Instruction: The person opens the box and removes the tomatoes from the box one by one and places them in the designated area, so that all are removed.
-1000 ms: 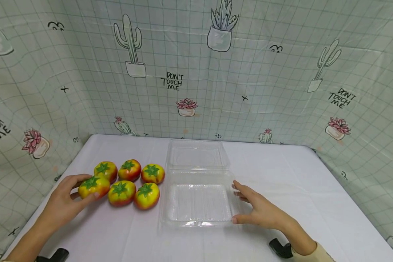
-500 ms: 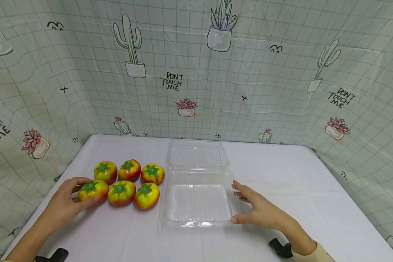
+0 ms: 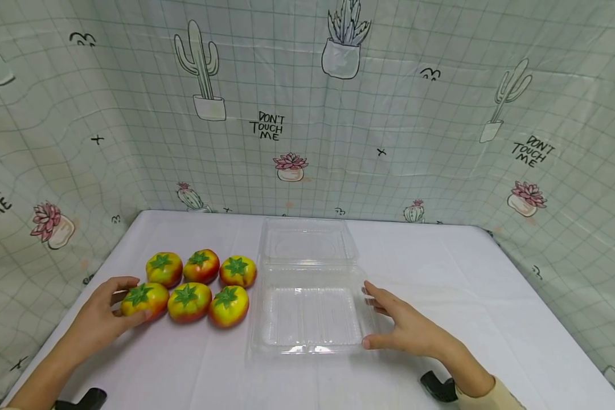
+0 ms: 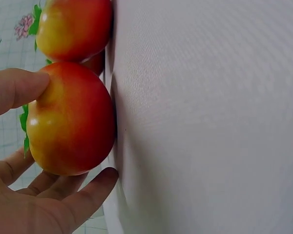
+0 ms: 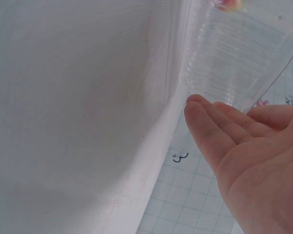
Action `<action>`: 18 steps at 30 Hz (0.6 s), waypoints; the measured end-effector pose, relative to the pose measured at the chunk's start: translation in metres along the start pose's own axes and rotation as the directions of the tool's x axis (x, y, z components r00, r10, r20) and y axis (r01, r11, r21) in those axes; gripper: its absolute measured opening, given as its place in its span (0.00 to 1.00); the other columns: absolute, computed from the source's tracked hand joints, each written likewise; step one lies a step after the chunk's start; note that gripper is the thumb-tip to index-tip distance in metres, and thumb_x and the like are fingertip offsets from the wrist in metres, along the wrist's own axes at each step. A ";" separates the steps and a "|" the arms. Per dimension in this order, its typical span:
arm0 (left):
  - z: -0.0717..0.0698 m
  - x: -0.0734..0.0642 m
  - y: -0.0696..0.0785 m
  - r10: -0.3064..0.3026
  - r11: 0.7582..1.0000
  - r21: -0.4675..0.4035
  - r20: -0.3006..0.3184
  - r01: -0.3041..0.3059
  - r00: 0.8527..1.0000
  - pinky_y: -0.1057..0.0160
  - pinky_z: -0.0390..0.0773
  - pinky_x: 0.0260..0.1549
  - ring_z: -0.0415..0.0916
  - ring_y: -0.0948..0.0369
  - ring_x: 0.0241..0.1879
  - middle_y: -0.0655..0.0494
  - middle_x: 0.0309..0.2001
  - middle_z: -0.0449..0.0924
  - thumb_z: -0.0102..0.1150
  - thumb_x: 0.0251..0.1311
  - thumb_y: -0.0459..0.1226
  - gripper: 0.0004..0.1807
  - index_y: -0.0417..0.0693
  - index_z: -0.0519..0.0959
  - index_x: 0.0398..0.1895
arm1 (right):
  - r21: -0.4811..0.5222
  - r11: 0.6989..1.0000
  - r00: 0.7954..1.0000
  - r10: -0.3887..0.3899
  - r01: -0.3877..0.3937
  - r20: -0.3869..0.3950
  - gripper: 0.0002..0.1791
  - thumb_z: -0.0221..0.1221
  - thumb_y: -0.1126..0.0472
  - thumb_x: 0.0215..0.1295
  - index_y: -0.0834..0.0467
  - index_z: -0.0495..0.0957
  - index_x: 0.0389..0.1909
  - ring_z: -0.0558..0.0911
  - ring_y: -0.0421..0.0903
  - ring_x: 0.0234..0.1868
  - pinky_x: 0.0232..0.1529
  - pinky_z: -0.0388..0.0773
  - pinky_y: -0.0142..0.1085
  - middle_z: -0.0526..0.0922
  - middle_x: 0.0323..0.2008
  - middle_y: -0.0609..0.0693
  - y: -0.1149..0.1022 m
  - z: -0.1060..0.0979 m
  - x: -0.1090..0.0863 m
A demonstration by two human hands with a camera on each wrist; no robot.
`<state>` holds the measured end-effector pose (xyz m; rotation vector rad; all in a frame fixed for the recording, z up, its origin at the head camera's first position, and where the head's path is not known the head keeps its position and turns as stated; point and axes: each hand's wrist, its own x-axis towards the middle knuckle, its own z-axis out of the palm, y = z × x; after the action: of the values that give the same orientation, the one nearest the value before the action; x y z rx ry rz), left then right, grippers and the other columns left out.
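Observation:
At the front-left end of two rows of yellow-red tomatoes with green star-shaped tops, my left hand (image 3: 99, 313) holds the end tomato (image 4: 71, 119). The thumb lies on one side of that tomato and the fingers curl round the other, as the left wrist view shows. Its neighbour, the front middle tomato (image 3: 189, 303), sits close beside it. My right hand (image 3: 410, 324) is at the right edge of a clear plastic clamshell box (image 3: 312, 316), fingers extended and thumb spread at the near corner. In the right wrist view its fingers (image 5: 210, 126) overlap the box's side.
The box's lid (image 3: 307, 242) is folded back flat toward the rear. Behind the front row stand more tomatoes (image 3: 201, 266). A white cloth covers the table (image 3: 441, 267), and a printed cactus curtain (image 3: 415, 114) hangs round its back and sides.
The left hand has lowered the end tomato slightly, bringing it level with the front row. The right hand has stayed in place beside the box.

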<state>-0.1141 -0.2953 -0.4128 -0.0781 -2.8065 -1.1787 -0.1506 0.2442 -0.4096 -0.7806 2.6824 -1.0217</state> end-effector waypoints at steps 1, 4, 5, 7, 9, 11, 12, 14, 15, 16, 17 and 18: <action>0.000 0.000 0.000 0.001 1.000 0.006 0.000 -0.001 1.000 0.35 0.69 0.50 0.63 0.32 0.56 0.30 0.59 0.61 0.67 0.55 0.36 0.35 0.31 0.61 0.61 | -0.001 1.000 1.000 0.000 0.000 0.001 0.57 0.69 0.43 0.51 0.57 0.48 0.75 0.69 0.53 0.64 0.62 0.67 0.49 0.59 0.71 0.50 0.000 0.000 0.000; -0.001 0.000 -0.001 0.006 1.000 0.010 0.005 -0.006 1.000 0.35 0.69 0.50 0.63 0.33 0.56 0.31 0.59 0.62 0.67 0.55 0.37 0.35 0.31 0.61 0.61 | 0.008 1.000 1.000 0.006 -0.006 0.006 0.57 0.70 0.43 0.50 0.57 0.48 0.75 0.69 0.53 0.64 0.62 0.67 0.50 0.59 0.71 0.50 0.000 0.000 0.000; -0.001 0.000 -0.002 0.009 1.000 0.012 0.006 -0.010 1.000 0.36 0.69 0.51 0.64 0.33 0.56 0.31 0.59 0.62 0.67 0.55 0.37 0.35 0.31 0.62 0.61 | 0.011 1.000 1.000 0.006 -0.007 0.007 0.57 0.70 0.43 0.50 0.57 0.48 0.75 0.69 0.54 0.64 0.62 0.67 0.50 0.58 0.71 0.50 0.000 0.000 0.000; -0.001 0.000 -0.002 0.015 1.000 0.007 0.008 -0.016 1.000 0.36 0.69 0.51 0.64 0.34 0.56 0.31 0.59 0.61 0.67 0.55 0.37 0.35 0.30 0.62 0.60 | 0.013 1.000 1.000 0.009 -0.009 0.010 0.57 0.70 0.43 0.50 0.57 0.48 0.75 0.69 0.54 0.64 0.62 0.67 0.50 0.58 0.71 0.50 0.000 0.000 0.000; 0.000 0.001 -0.002 0.026 1.000 0.003 0.008 -0.026 1.000 0.36 0.69 0.51 0.64 0.35 0.55 0.31 0.59 0.61 0.68 0.55 0.38 0.35 0.30 0.62 0.60 | 0.011 1.000 1.000 0.012 -0.012 0.009 0.57 0.70 0.43 0.50 0.57 0.48 0.75 0.69 0.54 0.64 0.62 0.67 0.50 0.58 0.71 0.50 0.000 0.000 0.000; 0.000 0.000 -0.002 0.036 0.999 -0.002 0.003 -0.036 0.999 0.36 0.69 0.51 0.64 0.36 0.55 0.30 0.58 0.61 0.68 0.54 0.38 0.36 0.29 0.62 0.60 | 0.004 1.000 1.000 0.012 -0.012 0.007 0.57 0.70 0.43 0.50 0.57 0.48 0.75 0.69 0.53 0.64 0.62 0.67 0.50 0.58 0.71 0.50 0.000 0.000 0.000; 0.001 0.000 -0.002 0.040 0.999 -0.002 0.000 -0.040 0.999 0.37 0.69 0.50 0.64 0.36 0.55 0.30 0.58 0.61 0.69 0.54 0.38 0.36 0.29 0.62 0.60 | 0.002 1.000 1.000 0.014 -0.014 0.006 0.57 0.70 0.43 0.50 0.57 0.48 0.75 0.69 0.53 0.64 0.62 0.67 0.50 0.58 0.71 0.50 0.000 0.000 0.000; 0.001 -0.001 -0.001 0.045 0.999 0.000 -0.005 -0.045 0.999 0.36 0.69 0.50 0.65 0.36 0.54 0.30 0.58 0.61 0.69 0.53 0.39 0.37 0.29 0.62 0.61 | -0.001 1.000 1.000 0.012 -0.012 0.005 0.57 0.70 0.43 0.50 0.57 0.48 0.75 0.69 0.53 0.64 0.62 0.67 0.50 0.58 0.71 0.50 -0.001 0.000 0.000; 0.002 -0.001 -0.001 0.047 0.999 0.001 -0.007 -0.047 0.999 0.37 0.69 0.50 0.65 0.36 0.54 0.30 0.58 0.61 0.70 0.53 0.39 0.38 0.29 0.62 0.61 | 0.000 1.000 1.000 0.012 -0.012 0.004 0.57 0.69 0.43 0.50 0.57 0.48 0.75 0.69 0.53 0.64 0.62 0.67 0.50 0.58 0.71 0.50 -0.001 -0.001 0.000; 0.002 -0.001 -0.001 0.045 0.999 0.001 -0.008 -0.045 0.999 0.36 0.69 0.50 0.64 0.37 0.54 0.30 0.58 0.61 0.70 0.53 0.39 0.38 0.29 0.61 0.61 | 0.002 1.000 1.000 0.011 -0.011 0.005 0.57 0.70 0.43 0.50 0.57 0.48 0.75 0.69 0.53 0.64 0.62 0.67 0.50 0.58 0.71 0.50 0.000 -0.001 0.000; 0.002 -0.001 -0.001 0.046 0.999 0.003 -0.009 -0.046 0.999 0.36 0.68 0.50 0.64 0.37 0.54 0.30 0.58 0.61 0.70 0.53 0.40 0.39 0.29 0.61 0.61 | 0.005 1.000 1.000 0.012 -0.012 0.006 0.57 0.70 0.43 0.50 0.56 0.48 0.75 0.69 0.53 0.64 0.62 0.67 0.50 0.58 0.71 0.50 0.000 -0.001 0.001; 0.003 -0.001 -0.001 0.045 0.999 0.000 -0.009 -0.045 0.999 0.36 0.68 0.50 0.64 0.37 0.54 0.31 0.58 0.61 0.70 0.53 0.40 0.39 0.29 0.60 0.62 | 0.006 1.000 1.000 0.010 -0.010 0.006 0.57 0.70 0.43 0.50 0.57 0.48 0.75 0.69 0.53 0.64 0.62 0.67 0.50 0.58 0.71 0.50 0.000 0.000 0.001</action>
<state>-0.1132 -0.2941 -0.4153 -0.1349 -2.7813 -1.1661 -0.1513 0.2441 -0.4092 -0.7666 2.6745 -1.0223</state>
